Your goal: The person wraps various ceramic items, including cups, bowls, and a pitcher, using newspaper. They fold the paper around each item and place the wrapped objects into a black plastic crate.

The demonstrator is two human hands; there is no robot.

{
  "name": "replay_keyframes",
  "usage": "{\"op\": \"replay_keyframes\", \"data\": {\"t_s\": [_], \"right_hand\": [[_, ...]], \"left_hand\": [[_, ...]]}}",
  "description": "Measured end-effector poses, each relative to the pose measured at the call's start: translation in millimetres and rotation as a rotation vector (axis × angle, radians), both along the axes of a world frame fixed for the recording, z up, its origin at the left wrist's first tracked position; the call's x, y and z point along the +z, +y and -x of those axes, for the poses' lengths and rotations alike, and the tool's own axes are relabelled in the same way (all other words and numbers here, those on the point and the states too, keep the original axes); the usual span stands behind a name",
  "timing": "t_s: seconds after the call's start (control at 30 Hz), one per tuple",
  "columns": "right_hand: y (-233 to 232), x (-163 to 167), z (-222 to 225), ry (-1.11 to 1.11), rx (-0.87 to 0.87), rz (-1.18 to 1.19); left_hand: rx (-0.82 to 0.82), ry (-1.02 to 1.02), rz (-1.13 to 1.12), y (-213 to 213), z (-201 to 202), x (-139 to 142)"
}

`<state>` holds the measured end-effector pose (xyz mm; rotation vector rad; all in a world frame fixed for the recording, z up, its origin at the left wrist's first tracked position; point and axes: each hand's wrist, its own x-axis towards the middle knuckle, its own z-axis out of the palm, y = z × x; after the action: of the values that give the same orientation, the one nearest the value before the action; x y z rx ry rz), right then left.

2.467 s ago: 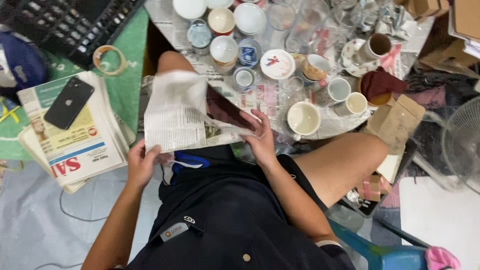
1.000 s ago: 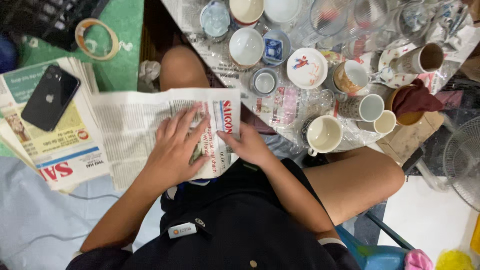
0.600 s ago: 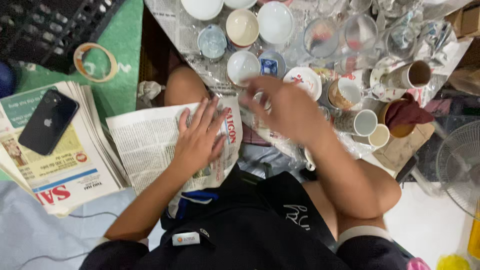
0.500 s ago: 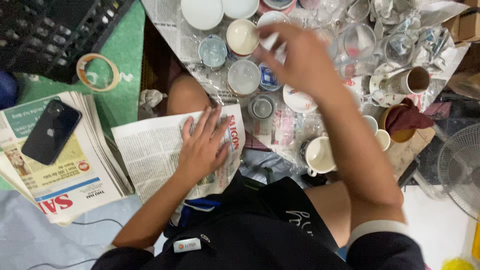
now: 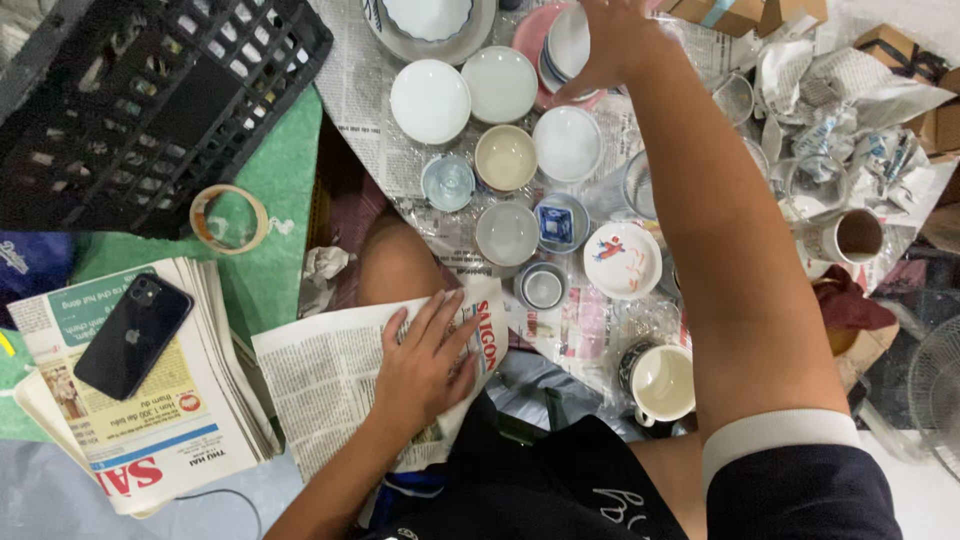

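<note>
My left hand [image 5: 425, 365] lies flat, fingers spread, on a sheet of newspaper [image 5: 325, 375] spread over my lap. My right hand [image 5: 612, 42] is stretched far forward over the crockery, its fingers closed on the rim of a small white bowl [image 5: 566, 45] stacked on a pink plate [image 5: 528, 35]. Around it, several small bowls stand on newspaper: a white bowl [image 5: 430, 101], a cream bowl [image 5: 506, 157] and a saucer with a red pattern [image 5: 622, 260]. A white mug [image 5: 662, 382] stands near my right knee.
A black plastic crate [image 5: 150, 90] is at the top left, with a roll of tape [image 5: 230, 217] on green matting below it. A black phone [image 5: 133, 335] lies on a stack of newspapers [image 5: 160, 450]. Glasses, a mug [image 5: 850, 237], cardboard boxes and a fan [image 5: 935, 390] crowd the right.
My right hand left the newspaper on my lap and reached forward to the far stack of bowls. My left hand stayed flat on the sheet. The view tilted forward.
</note>
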<state>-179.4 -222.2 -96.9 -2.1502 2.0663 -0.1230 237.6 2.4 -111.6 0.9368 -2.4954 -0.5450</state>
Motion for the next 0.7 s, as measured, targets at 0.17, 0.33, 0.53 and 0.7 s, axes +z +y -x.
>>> {"op": "replay_keyframes", "data": {"t_s": [0.17,0.33,0.53,0.7], "right_hand": [[-6.4,-7.4,2.4,0.027,-0.053,-0.084],[-16.5,-22.4,15.7,-0.02,-0.003,-0.051],[-8.5,14.5,0.5,-0.183,0.0,-0.072],[35.5,83.7,-64.1,-0.341,-0.202,-0.313]], "left_hand": [[0.005,-0.005,-0.023,-3.0,1.9,0.6],[0.006,0.002,-0.027,-2.2,0.9,-3.8],[0.007,0.0,0.101,-4.7,3.6,-19.1],[-0.016,0.025,-0.008,6.8,-6.8,-22.2]]}}
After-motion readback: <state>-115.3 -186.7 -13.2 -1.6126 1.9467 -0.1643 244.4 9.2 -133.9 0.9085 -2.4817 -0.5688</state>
